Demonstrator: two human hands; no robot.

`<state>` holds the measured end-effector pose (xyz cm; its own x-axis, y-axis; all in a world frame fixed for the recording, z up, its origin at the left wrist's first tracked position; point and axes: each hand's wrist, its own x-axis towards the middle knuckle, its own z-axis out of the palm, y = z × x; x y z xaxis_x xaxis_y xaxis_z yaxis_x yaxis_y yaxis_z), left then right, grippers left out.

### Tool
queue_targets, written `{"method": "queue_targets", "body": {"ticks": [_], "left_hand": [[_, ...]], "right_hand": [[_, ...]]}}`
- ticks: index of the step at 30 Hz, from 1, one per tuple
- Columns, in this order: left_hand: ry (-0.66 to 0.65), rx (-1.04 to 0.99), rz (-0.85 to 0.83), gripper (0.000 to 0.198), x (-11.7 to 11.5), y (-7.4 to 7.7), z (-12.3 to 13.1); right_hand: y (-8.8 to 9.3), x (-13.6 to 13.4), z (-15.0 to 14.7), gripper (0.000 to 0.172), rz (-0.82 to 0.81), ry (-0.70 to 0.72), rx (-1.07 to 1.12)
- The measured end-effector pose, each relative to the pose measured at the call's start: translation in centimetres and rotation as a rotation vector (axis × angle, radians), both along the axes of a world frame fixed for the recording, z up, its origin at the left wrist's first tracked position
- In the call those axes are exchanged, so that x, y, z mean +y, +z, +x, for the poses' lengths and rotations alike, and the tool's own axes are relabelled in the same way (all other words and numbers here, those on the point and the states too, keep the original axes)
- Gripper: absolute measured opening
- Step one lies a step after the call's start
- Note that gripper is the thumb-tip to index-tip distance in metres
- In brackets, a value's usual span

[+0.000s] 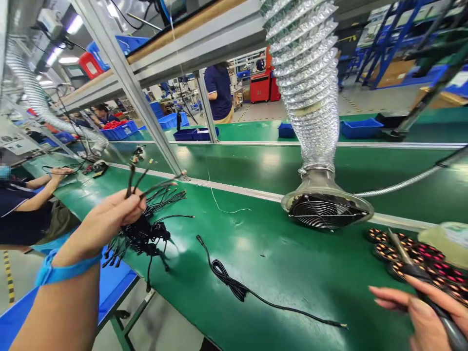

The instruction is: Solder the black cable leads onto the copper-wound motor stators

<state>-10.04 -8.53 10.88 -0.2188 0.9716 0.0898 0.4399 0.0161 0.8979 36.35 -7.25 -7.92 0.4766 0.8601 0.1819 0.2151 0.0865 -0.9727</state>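
Observation:
My left hand (pixel 109 217) is raised over the green bench (pixel 292 273), pinched shut on a few thin black wires (pixel 136 183) that stick up from its fingers. Just beyond it lies a tangled pile of black cables (pixel 146 234). My right hand (pixel 424 312) at the lower right grips a soldering iron (pixel 413 268) by its dark handle, tip pointing up and away. A coiled black cable (pixel 234 285) lies on the bench between the hands.
A silver fume duct with a fan hood (pixel 325 207) stands at centre right. Round coil parts (pixel 413 253) lie by the iron. A seated person (pixel 25 204) works at the left; another stands behind the frame (pixel 219 90). Blue bins (pixel 360 127) sit on the far bench.

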Motion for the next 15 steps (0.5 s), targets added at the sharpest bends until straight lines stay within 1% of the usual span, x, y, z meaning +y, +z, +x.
{"method": "queue_targets", "body": {"ticks": [2, 5, 7, 9, 12, 14, 15], "left_hand": [[-0.072, 0.194, -0.015, 0.028, 0.6, -0.8, 2.3], [-0.205, 0.406, 0.009, 0.030, 1.8, -1.9, 6.0], [-0.320, 0.524, 0.025, 0.031, 2.5, -2.8, 8.6], [-0.474, 0.647, 0.021, 0.030, 3.0, -4.0, 11.4], [-0.757, 0.895, -0.052, 0.024, 3.2, -6.5, 16.0], [-0.969, 1.020, -0.093, 0.019, 3.2, -8.8, 19.0], [-1.046, 1.060, -0.099, 0.017, 3.1, -10.1, 20.4]], "right_hand": [[0.9, -0.1, -0.1, 0.057, -0.013, -0.044, 0.010], [2.0, -0.2, -0.1, 0.061, -0.023, -0.074, -0.020], [2.4, -0.2, -0.1, 0.062, -0.003, -0.096, 0.013], [2.6, -0.2, 0.0, 0.062, 0.042, -0.133, 0.059], [2.6, 0.0, 0.3, 0.059, 0.106, -0.174, 0.087], [2.4, 0.0, 0.5, 0.055, 0.142, -0.207, 0.082], [2.4, 0.1, 0.6, 0.052, 0.153, -0.214, 0.078]]}}
